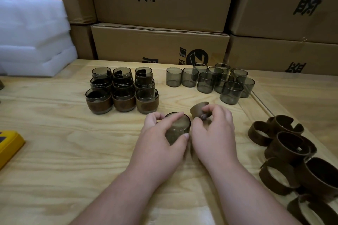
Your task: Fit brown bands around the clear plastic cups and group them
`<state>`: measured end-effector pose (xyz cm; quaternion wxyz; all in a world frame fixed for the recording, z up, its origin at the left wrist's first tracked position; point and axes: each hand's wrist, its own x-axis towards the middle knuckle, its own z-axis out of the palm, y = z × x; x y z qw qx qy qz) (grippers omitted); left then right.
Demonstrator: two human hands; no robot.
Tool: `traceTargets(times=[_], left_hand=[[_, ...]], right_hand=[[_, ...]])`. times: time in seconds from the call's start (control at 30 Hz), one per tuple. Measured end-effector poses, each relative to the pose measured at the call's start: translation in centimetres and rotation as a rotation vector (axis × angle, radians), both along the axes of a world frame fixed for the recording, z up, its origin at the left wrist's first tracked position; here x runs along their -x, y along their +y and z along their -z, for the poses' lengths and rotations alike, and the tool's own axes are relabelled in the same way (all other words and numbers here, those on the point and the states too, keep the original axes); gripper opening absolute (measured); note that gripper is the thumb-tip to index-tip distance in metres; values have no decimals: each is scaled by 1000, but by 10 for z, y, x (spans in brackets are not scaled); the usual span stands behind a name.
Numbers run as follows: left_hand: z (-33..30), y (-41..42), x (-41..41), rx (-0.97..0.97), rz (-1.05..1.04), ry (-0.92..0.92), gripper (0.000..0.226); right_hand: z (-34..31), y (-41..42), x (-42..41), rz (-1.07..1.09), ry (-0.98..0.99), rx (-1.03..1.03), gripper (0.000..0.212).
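Mid-surface, near the front: left hand (pixel 162 133) curled round a bare smoky cup (pixel 178 128), fingers over the far rim, thumb on the near wall. Right hand (pixel 213 129) just beside it, fingertips pinching a brown band (pixel 198 108) held slightly tilted above the wooden surface (pixel 54 151). Band and cup close together but not yet joined; hands nearly touching.

Step in hand, as a judgement: sliding the band over the cup. Best done by keeping the cup steady and level, bringing the band's opening square to the cup's end, then easing it on evenly all round rather than forcing one side. Worth spreading the band open slightly with the fingertips first if the fit is snug, since a skewed start could jam or crease the band. Worth shifting the left fingers off the wall where the band must travel. Final seat: probably around the lower part of the wall, as on the finished ones.

Far left: banded cups (pixel 121 91) grouped in a tidy block, three by three. Far right of those: bare cups (pixel 210 80) in a loose cluster. Near right: pile of spare bands (pixel 290 153). Once fitted, likely place for this cup: beside the banded block, extending its rows.
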<state>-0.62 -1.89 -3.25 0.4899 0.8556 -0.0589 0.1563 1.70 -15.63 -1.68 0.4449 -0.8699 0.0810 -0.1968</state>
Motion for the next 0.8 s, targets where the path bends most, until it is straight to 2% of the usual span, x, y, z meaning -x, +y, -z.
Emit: traceTargets(times=[0.07, 0.23, 0.3, 0.37, 0.47, 0.57, 0.63, 0.73, 0.8], left_hand=[[-1, 0, 0, 2, -12, 16, 61], [-4, 0, 1, -24, -20, 43, 79], [-3, 0, 1, -21, 4, 33, 67], [-3, 0, 2, -19, 41, 23, 52], [-7, -1, 4, -15, 70, 42, 51], [-11, -1, 4, 33, 76, 51, 54], [-13, 0, 3, 60, 77, 57, 48], [-14, 0, 3, 85, 71, 48, 35], [-16, 0, 4, 112, 74, 41, 35]], right_hand=[[0, 1, 0, 11, 4, -1, 14], [1, 0, -2, 40, -69, -22, 22], [3, -1, -3, -10, -76, -17, 21], [5, 0, -4, -109, -43, -8, 30], [5, 1, -3, -210, 6, -5, 45], [5, 1, -4, -229, 35, -15, 56], [5, 1, -5, -230, 48, -1, 64], [6, 1, -6, -243, 31, -4, 62], [6, 2, -6, -238, 2, -29, 61]])
